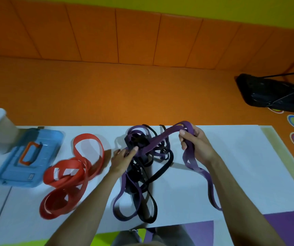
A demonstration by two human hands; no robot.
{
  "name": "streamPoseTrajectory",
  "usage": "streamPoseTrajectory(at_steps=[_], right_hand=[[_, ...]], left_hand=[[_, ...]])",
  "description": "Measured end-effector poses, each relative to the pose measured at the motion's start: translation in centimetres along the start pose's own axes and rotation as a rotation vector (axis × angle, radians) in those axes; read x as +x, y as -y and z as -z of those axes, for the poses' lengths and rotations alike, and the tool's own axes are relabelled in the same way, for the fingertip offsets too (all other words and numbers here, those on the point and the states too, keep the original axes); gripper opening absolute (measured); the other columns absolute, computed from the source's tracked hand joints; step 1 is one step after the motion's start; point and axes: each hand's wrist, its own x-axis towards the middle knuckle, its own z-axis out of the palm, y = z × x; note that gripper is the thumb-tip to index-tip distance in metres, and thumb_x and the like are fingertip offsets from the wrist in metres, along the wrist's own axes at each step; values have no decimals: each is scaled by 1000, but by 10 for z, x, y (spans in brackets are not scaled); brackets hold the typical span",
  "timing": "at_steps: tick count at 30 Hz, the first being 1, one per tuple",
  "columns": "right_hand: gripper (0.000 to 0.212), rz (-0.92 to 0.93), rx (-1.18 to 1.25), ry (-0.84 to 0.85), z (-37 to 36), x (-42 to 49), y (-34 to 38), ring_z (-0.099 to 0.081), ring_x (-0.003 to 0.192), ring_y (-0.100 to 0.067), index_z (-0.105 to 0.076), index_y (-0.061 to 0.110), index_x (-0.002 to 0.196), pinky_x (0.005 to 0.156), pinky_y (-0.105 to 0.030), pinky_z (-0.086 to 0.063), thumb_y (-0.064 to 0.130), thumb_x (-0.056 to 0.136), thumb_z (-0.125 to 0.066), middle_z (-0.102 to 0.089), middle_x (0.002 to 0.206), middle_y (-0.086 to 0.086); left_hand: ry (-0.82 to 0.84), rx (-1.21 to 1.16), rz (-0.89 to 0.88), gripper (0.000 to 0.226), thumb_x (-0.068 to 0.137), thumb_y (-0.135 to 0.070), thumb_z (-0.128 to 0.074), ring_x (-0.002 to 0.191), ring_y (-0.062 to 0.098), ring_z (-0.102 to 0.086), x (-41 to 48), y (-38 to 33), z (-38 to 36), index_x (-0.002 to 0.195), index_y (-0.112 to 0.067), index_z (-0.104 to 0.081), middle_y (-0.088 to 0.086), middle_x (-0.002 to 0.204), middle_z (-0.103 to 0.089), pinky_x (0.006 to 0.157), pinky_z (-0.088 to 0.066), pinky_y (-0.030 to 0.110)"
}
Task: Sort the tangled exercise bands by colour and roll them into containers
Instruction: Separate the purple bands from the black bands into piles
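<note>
Two colours knotted: purple-black tangle [142, 142] on white surface [240, 166] | right hand [194, 144] clenched purple band [160, 140] taut, likely to free it | left hand [123, 157] fingers [133, 150] pinched knot steady | red bands [71, 176] sorted beside blue container [29, 157].

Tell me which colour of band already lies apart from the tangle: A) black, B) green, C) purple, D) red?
D: the red bands lie by themselves left of the tangle, where purple and black are knotted together; the left hand and right hand grip a purple band.
</note>
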Motion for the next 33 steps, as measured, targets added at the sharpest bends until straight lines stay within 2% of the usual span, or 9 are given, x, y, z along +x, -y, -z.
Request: streamPoseTrajectory(at_steps=[3, 5, 10, 15, 18, 21, 24, 29, 33], right_hand=[[12, -10, 17, 26, 0, -5, -3, -47, 56, -20, -65, 8, 102, 62, -23, -44, 17, 95, -68, -55, 75, -10], [10, -15, -26, -5, 7, -8, -6, -47, 58, -21, -67, 12, 98, 63, -25, -43, 21, 95, -69, -55, 76, -9], [21, -110, -65, -109, 34, -20, -21, -49, 60, -21, -65, 13, 85, 65, -36, -44, 32, 91, -74, -55, 74, -8], [26, -206, -93, -226, 57, -30, -48, -50, 56, -27, -68, 13, 81, 59, -38, -40, 34, 93, -75, -54, 68, -16], [27, -251, -160, -279, 71, -37, -64, -54, 59, -25, -69, 9, 81, 64, -35, -47, 31, 92, -78, -56, 68, -18], [37, -302, -296, -312, 86, -42, -85, -56, 59, -21, -65, 5, 72, 66, -32, -47, 33, 91, -80, -62, 64, -13], [36, -364, -445, -291, 102, -42, -110, -65, 62, -17, -67, 4, 73, 72, -33, -49, 33, 91, -80, -70, 67, -6], [25, -511, -727, -269, 125, -37, -157, -73, 76, -29, -75, 13, 76, 67, -31, -46, 34, 90, -81, -75, 70, -1], [21, -649, -891, -239, 125, -34, -181, -72, 90, -32, -71, 21, 87, 74, -35, -53, 42, 88, -76, -73, 79, 3]], left_hand=[[-88, -167, -93, 41, 82, -65, -76, 78, 19, -62, -2, 0, -18, 70, -28, -64, 5, 86, -61, 78, -49, 39], [-203, -347, -80, 26, 87, -31, -83, 69, 18, -60, -6, 2, -18, 76, -13, -68, 6, 76, -65, 68, -44, 33], [-183, -943, 133, 5, 95, -8, -70, 88, 22, -70, -9, 24, -7, 98, -6, -67, 9, 92, -75, 92, -54, 40], [-259, -1210, 266, 8, 98, 1, -60, 93, 25, -66, -3, 52, -3, 100, -6, -60, 11, 97, -68, 98, -56, 42], [-276, -1188, 297, 11, 102, 3, -56, 89, 25, -68, -2, 51, -5, 111, -3, -57, 20, 102, -66, 94, -58, 41], [-293, -1078, 316, 40, 97, 10, -55, 86, 28, -67, 10, 48, -5, 132, -8, -47, 25, 105, -67, 95, -57, 51], [-224, -865, 313, 46, 92, -5, -64, 98, 27, -64, 27, 46, -3, 135, -8, -49, 27, 127, -62, 85, -60, 45], [-105, -748, 388, 43, 93, -14, -78, 89, 23, -67, 34, 24, 1, 127, -13, -52, 16, 113, -68, 77, -54, 36], [-63, -629, 400, 15, 91, -11, -78, 69, 17, -61, 43, 27, -3, 91, -11, -64, 8, 81, -70, 63, -47, 27]])
